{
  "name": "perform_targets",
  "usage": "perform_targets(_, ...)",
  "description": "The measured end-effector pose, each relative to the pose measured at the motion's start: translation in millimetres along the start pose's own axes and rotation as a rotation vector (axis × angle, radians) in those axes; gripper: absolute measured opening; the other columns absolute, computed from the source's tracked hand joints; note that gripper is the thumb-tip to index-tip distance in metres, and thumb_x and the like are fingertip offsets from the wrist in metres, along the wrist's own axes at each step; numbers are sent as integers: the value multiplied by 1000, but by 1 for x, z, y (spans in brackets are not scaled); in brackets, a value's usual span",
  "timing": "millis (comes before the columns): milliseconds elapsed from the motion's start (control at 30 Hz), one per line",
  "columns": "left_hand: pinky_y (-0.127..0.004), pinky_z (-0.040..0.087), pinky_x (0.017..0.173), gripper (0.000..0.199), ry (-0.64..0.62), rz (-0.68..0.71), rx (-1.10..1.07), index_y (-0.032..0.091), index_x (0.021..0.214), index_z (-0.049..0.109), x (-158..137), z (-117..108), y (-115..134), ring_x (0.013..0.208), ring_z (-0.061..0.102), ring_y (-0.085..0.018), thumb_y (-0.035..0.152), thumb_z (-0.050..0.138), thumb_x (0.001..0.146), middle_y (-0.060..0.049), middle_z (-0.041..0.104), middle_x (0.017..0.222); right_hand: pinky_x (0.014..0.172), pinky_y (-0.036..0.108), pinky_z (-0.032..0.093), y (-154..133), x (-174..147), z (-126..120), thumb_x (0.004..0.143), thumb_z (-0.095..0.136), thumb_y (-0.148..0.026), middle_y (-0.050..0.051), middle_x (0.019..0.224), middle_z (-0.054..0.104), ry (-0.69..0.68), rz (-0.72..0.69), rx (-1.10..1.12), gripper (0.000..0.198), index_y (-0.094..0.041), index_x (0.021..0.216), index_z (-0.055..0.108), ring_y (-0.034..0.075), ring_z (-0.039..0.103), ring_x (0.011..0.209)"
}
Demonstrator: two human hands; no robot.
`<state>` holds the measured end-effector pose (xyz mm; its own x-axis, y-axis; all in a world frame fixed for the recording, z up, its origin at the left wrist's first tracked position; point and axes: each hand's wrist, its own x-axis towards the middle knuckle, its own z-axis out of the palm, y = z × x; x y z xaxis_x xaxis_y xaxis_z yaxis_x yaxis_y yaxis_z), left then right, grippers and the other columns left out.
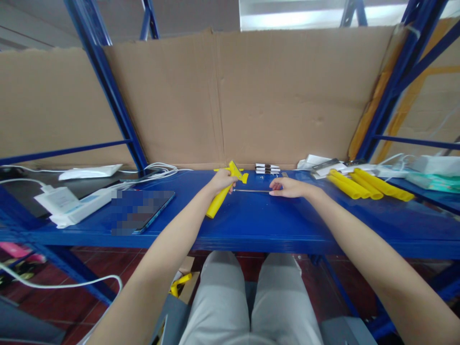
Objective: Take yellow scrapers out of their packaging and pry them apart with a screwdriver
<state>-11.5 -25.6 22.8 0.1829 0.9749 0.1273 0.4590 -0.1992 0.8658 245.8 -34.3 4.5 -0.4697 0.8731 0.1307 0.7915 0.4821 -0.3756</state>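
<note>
My left hand (223, 181) is wrapped round a yellow tube (216, 205), which slants with its near end toward the shelf's front edge. Beyond my fingers, a yellow flared piece (237, 171) is at the tube's far end; whether the two are joined is hidden. A thin metal rod (252, 190) runs level from my left fingers to my right hand (287, 187). The fingertips of my right hand pinch the rod's right end. Its left end meets the fingers of my left hand, and I cannot tell whether it enters the yellow tube.
Several yellow tubes (362, 186) lie on the right of the blue shelf (258, 230), near papers. Small black-and-white packs (267, 168) sit at the back by the cardboard (273, 96). A tablet-like device (143, 211) and a white power strip (82, 206) with cables are at left.
</note>
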Motion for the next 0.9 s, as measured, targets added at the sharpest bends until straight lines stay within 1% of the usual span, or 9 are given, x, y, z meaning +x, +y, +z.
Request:
perform_targets(67, -21, 38, 39, 21, -31, 25, -1, 15, 59, 50, -1, 5, 2, 33, 47, -8, 4, 52, 77, 5, 49, 44, 82, 32, 51, -2, 2, 3, 83, 61, -35, 12, 105, 69, 5, -4, -8, 28, -14, 102, 65, 20, 65, 90)
perform_targets(133, -21, 39, 38, 23, -48, 22, 21, 15, 58, 48, -4, 10, 6, 33, 47, -8, 4, 51, 78, 5, 50, 44, 82, 33, 52, -4, 4, 6, 83, 62, -34, 13, 104, 69, 17, -7, -9, 29, -14, 103, 65, 21, 65, 90)
perform_targets(233, -20, 38, 38, 25, -60, 47, 66, 15, 56, 48, -8, 16, 12, 32, 47, -8, 5, 51, 78, 4, 50, 43, 80, 33, 52, -8, 7, 12, 81, 64, -31, 14, 104, 69, 62, -38, 12, 27, -14, 103, 65, 21, 66, 90)
perform_targets(300, -18, 37, 37, 27, -77, 92, 104, 15, 54, 47, -12, 18, 16, 31, 47, -7, 5, 52, 78, 5, 49, 40, 81, 34, 52, -12, 9, 15, 80, 64, -29, 13, 102, 70, 142, -82, 32, 25, -15, 100, 65, 21, 66, 90)
perform_targets(433, -16, 34, 35, 30, -78, 164, 189, 16, 51, 46, -21, 22, 23, 30, 46, -6, 4, 52, 78, 6, 45, 35, 79, 34, 50, -21, 15, 23, 84, 57, -30, 9, 93, 70, 376, -191, 125, 18, -17, 93, 65, 19, 64, 84)
perform_targets(500, -15, 34, 35, 29, -65, 179, 223, 16, 51, 45, -25, 25, 26, 30, 47, -6, 4, 52, 77, 7, 45, 34, 76, 32, 49, -25, 20, 28, 84, 55, -31, 7, 87, 70, 434, -233, 196, 17, -17, 87, 64, 18, 63, 79)
perform_targets(667, -15, 34, 35, 29, -56, 225, 274, 17, 52, 45, -27, 29, 31, 31, 48, -7, 7, 52, 78, 7, 46, 36, 69, 30, 46, -29, 30, 37, 83, 53, -32, 4, 76, 66, 487, -219, 284, 17, -17, 78, 60, 16, 57, 69)
perform_targets(900, -15, 35, 36, 27, -52, 236, 348, 18, 52, 45, -24, 31, 28, 32, 49, -8, 11, 53, 78, 6, 46, 35, 64, 28, 42, -31, 32, 39, 81, 53, -29, 0, 69, 60, 489, -142, 353, 13, -19, 74, 54, 14, 53, 64)
